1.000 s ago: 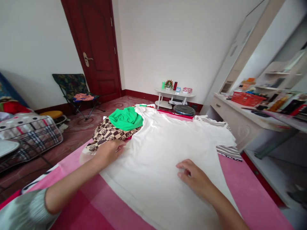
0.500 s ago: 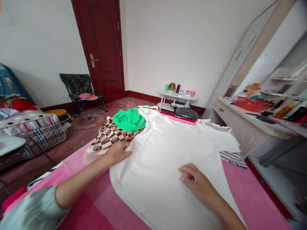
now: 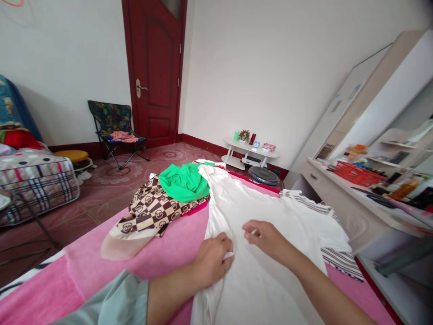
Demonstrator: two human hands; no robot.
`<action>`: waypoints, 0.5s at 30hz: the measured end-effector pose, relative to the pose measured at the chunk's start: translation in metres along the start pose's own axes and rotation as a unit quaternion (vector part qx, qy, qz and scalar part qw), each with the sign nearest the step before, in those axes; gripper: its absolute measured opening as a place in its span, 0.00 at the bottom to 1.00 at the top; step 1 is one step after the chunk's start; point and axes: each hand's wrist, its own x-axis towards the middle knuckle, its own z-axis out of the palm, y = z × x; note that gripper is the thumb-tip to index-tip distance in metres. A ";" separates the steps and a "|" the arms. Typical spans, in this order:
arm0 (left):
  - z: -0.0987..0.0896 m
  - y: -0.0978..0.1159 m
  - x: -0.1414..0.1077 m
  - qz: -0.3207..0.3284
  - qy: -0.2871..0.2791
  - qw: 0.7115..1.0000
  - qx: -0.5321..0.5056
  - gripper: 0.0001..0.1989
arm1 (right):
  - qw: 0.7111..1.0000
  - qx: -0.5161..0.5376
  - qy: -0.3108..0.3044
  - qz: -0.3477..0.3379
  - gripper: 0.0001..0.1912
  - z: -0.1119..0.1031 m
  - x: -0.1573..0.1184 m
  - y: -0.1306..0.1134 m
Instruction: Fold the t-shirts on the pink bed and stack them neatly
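A white T-shirt (image 3: pixel 267 280) lies spread over a pink bed cover (image 3: pixel 182 234), its left side drawn inward in folds. My left hand (image 3: pixel 214 259) is closed on that side, with white cloth showing between thumb and fingers. Over the shirt's middle, my right hand (image 3: pixel 269 241) has its fingers curled in a pinch, and a bit of white shows between them. Left of the shirt, a bunched green garment (image 3: pixel 184 183) rests on a brown-and-cream checked garment (image 3: pixel 152 203). Black-and-white striped cloth (image 3: pixel 341 262) shows under the right sleeve.
A dressing table (image 3: pixel 329 187) with a red basket (image 3: pixel 358 173) stands to the right. Beyond the bed is a low white table (image 3: pixel 233 160) beside a round dark device (image 3: pixel 264 175). A folding chair (image 3: pixel 115 119) stands near the red door (image 3: pixel 158 67).
My left hand has moved right, bringing the shirt's left side inward and uncovering more pink cover. My right hand has closed its fingers into a pinch. The view has shifted slightly.
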 end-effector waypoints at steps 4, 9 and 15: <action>-0.001 -0.005 -0.001 -0.003 -0.003 1.000 -0.026 0.08 | 0.993 0.045 0.069 -0.081 0.14 0.024 0.091 -0.029; -0.001 -0.007 0.001 -0.016 -0.021 0.999 -0.044 0.10 | 0.981 0.085 0.109 -0.137 0.29 0.058 0.182 -0.069; 0.000 -0.008 0.008 0.002 -0.045 0.999 -0.015 0.14 | 0.982 0.141 0.115 -0.046 0.22 0.086 0.243 -0.078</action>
